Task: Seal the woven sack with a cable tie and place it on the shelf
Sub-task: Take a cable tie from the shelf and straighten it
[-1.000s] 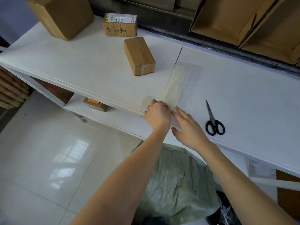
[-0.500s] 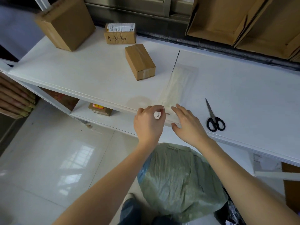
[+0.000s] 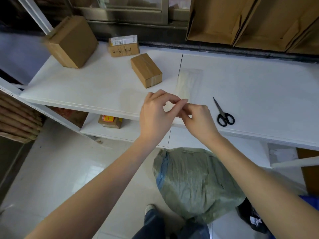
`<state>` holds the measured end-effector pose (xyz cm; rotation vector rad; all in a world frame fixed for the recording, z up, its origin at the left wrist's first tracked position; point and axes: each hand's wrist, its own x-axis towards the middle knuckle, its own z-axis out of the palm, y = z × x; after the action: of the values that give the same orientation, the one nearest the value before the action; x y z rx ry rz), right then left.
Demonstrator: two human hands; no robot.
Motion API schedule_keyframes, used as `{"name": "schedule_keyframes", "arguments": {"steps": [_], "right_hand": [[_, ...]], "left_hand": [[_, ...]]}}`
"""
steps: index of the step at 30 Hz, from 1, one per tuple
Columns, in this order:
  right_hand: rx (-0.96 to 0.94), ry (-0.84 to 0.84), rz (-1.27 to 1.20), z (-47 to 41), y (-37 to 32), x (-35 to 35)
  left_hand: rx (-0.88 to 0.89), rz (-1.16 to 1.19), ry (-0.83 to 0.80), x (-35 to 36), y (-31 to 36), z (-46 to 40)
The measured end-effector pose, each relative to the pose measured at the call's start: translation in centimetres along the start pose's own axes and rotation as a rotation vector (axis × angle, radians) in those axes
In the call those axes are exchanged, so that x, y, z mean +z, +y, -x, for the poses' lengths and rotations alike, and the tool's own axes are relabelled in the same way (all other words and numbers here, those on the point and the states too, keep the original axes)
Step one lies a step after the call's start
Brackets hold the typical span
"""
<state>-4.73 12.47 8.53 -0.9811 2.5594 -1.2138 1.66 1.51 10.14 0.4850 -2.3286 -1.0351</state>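
My left hand (image 3: 154,114) and right hand (image 3: 198,120) meet fingertip to fingertip over the front edge of the shelf (image 3: 259,87), fingers curled, pinching the near end of the clear tie packet (image 3: 189,83). Whether a single tie is held, I cannot tell. The sack (image 3: 195,183) sits on the floor below my arms. Scissors (image 3: 223,113) lie just right of my right hand.

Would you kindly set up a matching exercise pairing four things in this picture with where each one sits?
Things:
1. scissors
2. woven sack
3. labelled box
4. packet of cable ties

Places:
A. on the floor below the hands
B. at the back of the shelf top
C. on the shelf top right of the hands
D. on the shelf top just beyond the hands

Pairs: 1-C, 2-A, 3-B, 4-D
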Motion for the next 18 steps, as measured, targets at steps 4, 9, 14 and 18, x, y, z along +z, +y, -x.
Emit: {"name": "schedule_keyframes", "arguments": {"steps": [4,9,14,18], "right_hand": [[0.217,0.012,-0.371,1.9,-0.3,-1.2],[0.289,0.074,-0.502,4.2,1.9,-2.1],[0.349,0.053,-0.544,5.8,5.6,-2.7],[0.339,0.051,-0.566,7.4,9.6,-2.3]], "left_hand": [[-0.165,0.343,-0.256,0.3,0.5,1.4],[-0.249,0.318,-0.558,3.3,-1.6,5.9],[-0.346,0.267,-0.531,7.2,-2.0,8.8],[-0.307,0.273,-0.494,10.9,-3.2,10.2]]}}
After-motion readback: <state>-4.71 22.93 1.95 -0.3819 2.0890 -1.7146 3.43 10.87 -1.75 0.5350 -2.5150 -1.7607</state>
